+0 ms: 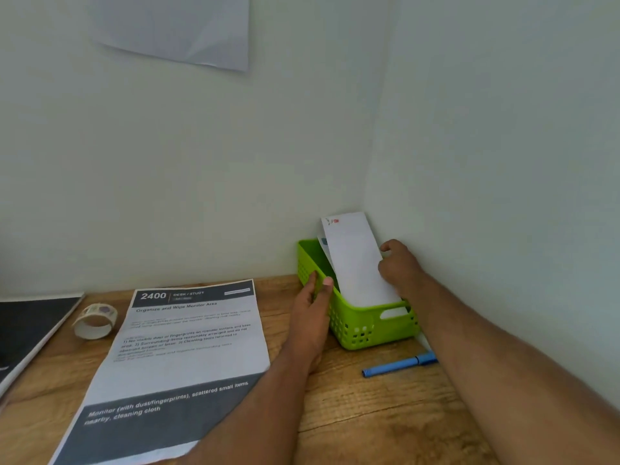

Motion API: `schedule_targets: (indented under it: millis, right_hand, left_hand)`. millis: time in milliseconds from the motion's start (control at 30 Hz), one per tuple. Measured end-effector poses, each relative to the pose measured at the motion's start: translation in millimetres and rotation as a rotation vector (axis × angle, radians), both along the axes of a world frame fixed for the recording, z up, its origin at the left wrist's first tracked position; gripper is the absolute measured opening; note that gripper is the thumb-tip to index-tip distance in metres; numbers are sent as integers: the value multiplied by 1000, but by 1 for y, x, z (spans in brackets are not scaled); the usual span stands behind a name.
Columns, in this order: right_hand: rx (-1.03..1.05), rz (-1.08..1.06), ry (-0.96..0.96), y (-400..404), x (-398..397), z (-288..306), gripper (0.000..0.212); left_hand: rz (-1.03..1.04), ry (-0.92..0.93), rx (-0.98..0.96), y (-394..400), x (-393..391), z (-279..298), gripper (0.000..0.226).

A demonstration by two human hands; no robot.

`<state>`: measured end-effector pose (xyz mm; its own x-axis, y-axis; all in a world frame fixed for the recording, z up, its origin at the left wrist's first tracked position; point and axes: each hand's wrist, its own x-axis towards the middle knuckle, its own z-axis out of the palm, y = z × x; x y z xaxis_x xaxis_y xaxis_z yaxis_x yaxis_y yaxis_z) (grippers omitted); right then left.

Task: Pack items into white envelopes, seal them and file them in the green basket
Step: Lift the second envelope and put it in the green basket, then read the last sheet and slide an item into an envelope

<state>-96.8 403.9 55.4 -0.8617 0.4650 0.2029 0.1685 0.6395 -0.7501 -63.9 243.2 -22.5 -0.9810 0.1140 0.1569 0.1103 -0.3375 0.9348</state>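
Wooden desk runs into the corner of two pale walls, and a big printed sheet lies flat on it. Next in size, the green basket sits in that corner. A tall white envelope stands in the basket, its long side going up and leaning back toward the corner. Another envelope peeks out just behind it.

Both hands are close to the basket, but the right hand is the one on the envelope. It comes in from the right, fingers curled round the envelope's right edge. I think it is pushing the envelope down into place. The left hand lies along the basket's left wall, fingers straight and thumb on the rim, holding it steady.

A roll of tape sits far to the left. A small blue pen lies near the basket's front.
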Motion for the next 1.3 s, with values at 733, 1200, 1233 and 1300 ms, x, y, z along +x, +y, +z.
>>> schedule_targets:
  millis: [733, 1200, 1233, 1300]
  right_hand:
    - [817, 262, -433, -47, -8, -4, 71]
    - [731, 221, -303, -56, 16, 21, 63]
    - [742, 215, -259, -59, 20, 28, 60]
    - [763, 213, -118, -69, 31, 40, 48]
  left_hand:
    - [-12, -28, 21, 0, -5, -2, 59]
    - [177, 39, 5, -17, 15, 23, 49]
    - [208, 38, 20, -21, 15, 28, 48]
    - [255, 37, 10, -32, 19, 40, 47]
